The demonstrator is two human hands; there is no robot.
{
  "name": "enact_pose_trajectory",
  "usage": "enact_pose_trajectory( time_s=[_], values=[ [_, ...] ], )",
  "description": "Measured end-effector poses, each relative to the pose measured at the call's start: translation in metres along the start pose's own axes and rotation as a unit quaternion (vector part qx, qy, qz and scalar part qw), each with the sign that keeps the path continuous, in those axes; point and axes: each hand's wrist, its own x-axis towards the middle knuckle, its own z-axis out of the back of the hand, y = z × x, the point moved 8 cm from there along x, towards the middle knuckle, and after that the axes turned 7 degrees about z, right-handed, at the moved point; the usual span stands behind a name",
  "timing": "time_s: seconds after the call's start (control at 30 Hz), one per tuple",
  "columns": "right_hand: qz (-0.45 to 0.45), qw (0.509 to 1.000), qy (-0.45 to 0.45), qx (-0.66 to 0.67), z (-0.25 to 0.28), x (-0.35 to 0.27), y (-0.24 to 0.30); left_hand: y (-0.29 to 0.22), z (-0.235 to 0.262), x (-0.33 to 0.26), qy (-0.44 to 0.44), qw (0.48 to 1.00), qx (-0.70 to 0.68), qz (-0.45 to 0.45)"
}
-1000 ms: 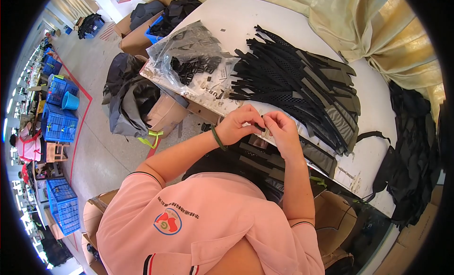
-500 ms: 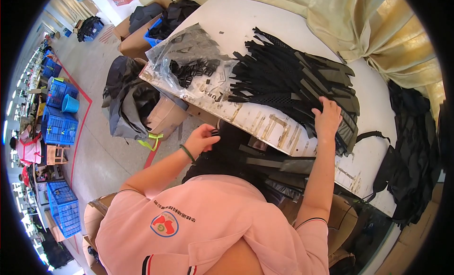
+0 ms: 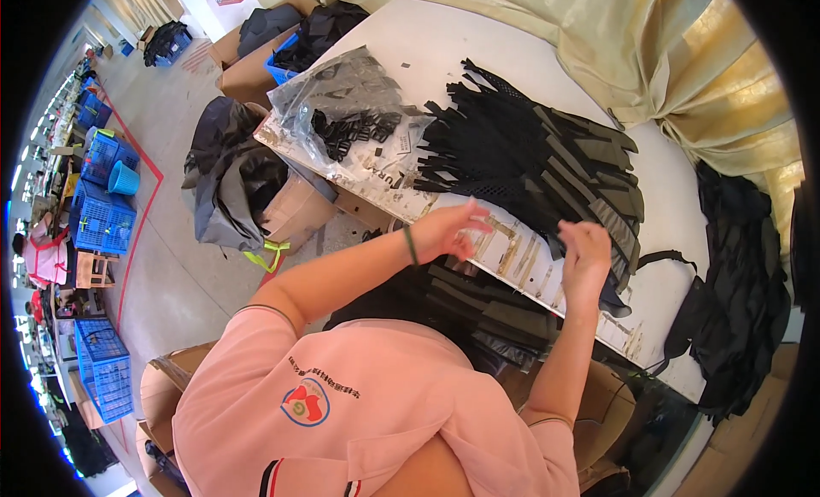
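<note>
A fanned pile of black and dark grey fabric strips (image 3: 504, 143), some with mesh, lies on the white table (image 3: 461, 27). My right hand (image 3: 587, 254) is at the pile's near edge, fingers bent and closed on a dark fabric strip (image 3: 613, 302), whose lower end shows beside the wrist. My left hand (image 3: 448, 230) is over the table's front edge, fingers apart and slightly blurred; nothing shows in it. Left of the pile, black plastic buckles (image 3: 350, 131) spill from a clear plastic bag (image 3: 337, 78). More dark strips (image 3: 478, 305) lie below the table edge, in front of my body.
Black fabric pieces with a strap (image 3: 739, 283) hang at the table's right end. A gold curtain (image 3: 683, 70) borders the back. On the left are a cardboard box (image 3: 299, 207) with dark sheeting (image 3: 226, 181) and blue crates (image 3: 104, 215). A person in pink (image 3: 47, 249) is far left.
My left hand has moved right and up to the table edge, its fingers opening from a pinch. My right hand has come down and nearer, bringing a strip's end past the pile's edge.
</note>
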Motion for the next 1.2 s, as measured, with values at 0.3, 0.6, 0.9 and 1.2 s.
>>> enact_pose_trajectory(
  time_s=[0.3, 0.6, 0.9, 1.2],
  values=[
    [0.004, 0.995, 0.099, -0.028, -0.009, -0.070, -0.018, -0.058, 0.042, 0.013, -0.154, 0.973, -0.019, -0.170],
    [-0.131, 0.981, 0.111, 0.092, -0.059, -0.056, -0.023, -0.051, 0.068, -0.030, -0.212, 0.931, 0.161, -0.249],
    [-0.138, 0.853, 0.171, 0.474, -0.188, -0.027, 0.057, -0.053, 0.052, -0.039, -0.162, 0.934, 0.227, -0.223],
    [-0.150, 0.828, 0.147, 0.521, -0.202, -0.040, 0.048, -0.165, 0.227, -0.062, -0.518, 0.544, 0.647, -0.130]
  ],
)
